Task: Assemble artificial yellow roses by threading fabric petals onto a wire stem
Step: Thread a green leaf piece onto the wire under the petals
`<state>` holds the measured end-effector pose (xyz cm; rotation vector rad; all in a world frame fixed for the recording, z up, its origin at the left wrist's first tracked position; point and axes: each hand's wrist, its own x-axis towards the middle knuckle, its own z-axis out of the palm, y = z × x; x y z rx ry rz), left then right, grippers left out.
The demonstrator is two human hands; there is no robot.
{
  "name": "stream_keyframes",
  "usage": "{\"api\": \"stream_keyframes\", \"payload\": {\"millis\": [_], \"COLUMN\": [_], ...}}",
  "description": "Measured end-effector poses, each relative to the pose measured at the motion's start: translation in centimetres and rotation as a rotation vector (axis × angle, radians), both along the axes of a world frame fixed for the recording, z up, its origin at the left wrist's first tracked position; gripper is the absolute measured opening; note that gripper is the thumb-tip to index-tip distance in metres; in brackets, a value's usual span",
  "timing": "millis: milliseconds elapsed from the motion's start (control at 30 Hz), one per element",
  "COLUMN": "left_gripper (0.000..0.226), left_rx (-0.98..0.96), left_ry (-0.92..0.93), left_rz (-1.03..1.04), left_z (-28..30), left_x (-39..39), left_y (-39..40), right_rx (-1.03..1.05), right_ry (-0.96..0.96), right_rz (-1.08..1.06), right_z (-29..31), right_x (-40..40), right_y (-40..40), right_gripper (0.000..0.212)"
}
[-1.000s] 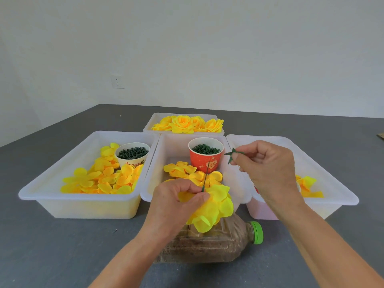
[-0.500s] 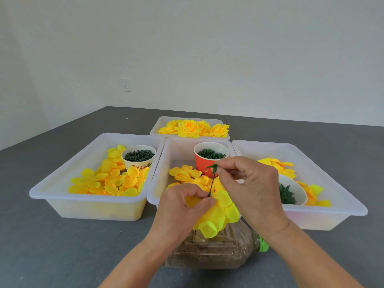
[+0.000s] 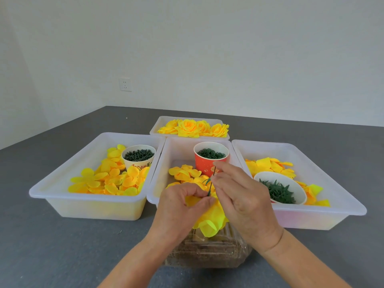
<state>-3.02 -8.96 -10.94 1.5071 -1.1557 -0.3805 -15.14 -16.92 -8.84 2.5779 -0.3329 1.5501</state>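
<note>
Yellow fabric petals (image 3: 209, 217) stay bunched in your left hand (image 3: 182, 206) over the counter (image 3: 62, 246), so the wire stem (image 3: 211, 181) stands free while your right hand (image 3: 241, 194) fingers pinch the green calyx (image 3: 207, 180) onto it.

White wall (image 3: 207, 48); socket (image 3: 125, 84); grey table (image 3: 62, 246)
</note>
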Motion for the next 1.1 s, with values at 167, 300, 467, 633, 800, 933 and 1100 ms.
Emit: {"api": "stream_keyframes", "payload": {"millis": [167, 300, 467, 633, 800, 933, 1100], "left_gripper": [0.017, 0.007, 0.007, 0.028, 0.042, 0.039, 0.029], "left_rx": [-0.008, 0.002, 0.011, -0.009, 0.028, 0.039, 0.030], "left_ry": [0.020, 0.083, 0.071, -0.012, 0.010, 0.029, -0.006], "left_rz": [-0.007, -0.019, -0.011, 0.041, 0.030, -0.005, -0.050], "left_z": [0.0, 0.0, 0.0, 0.1, 0.2, 0.2, 0.3], "left_x": [-0.1, 0.0, 0.2, 0.3, 0.4, 0.7, 1.1], "left_y": [0.0, 0.0, 0.2, 0.2, 0.3, 0.4, 0.5], "right_rx": [0.073, 0.115, 0.175, 0.406, 0.975, 1.124, 1.065], "right_ry": [-0.011, -0.008, 0.041, 0.001, -0.092, -0.008, 0.097], "right_rz": [0.018, 0.008, 0.080, 0.129, 0.126, 0.092, 0.032], "right_z": [-0.6, -0.9, -1.3, -0.5, 0.3, 1.1, 1.9], "right_x": [-0.2, -0.5, -0.9, -1.0, 0.1, 0.1, 0.0], "right_y": [0.6, 0.9, 0.9, 1.0, 0.9, 0.4, 0.2], "right_gripper": [0.007, 0.006, 0.011, 0.007, 0.023, 0.017, 0.015]}}
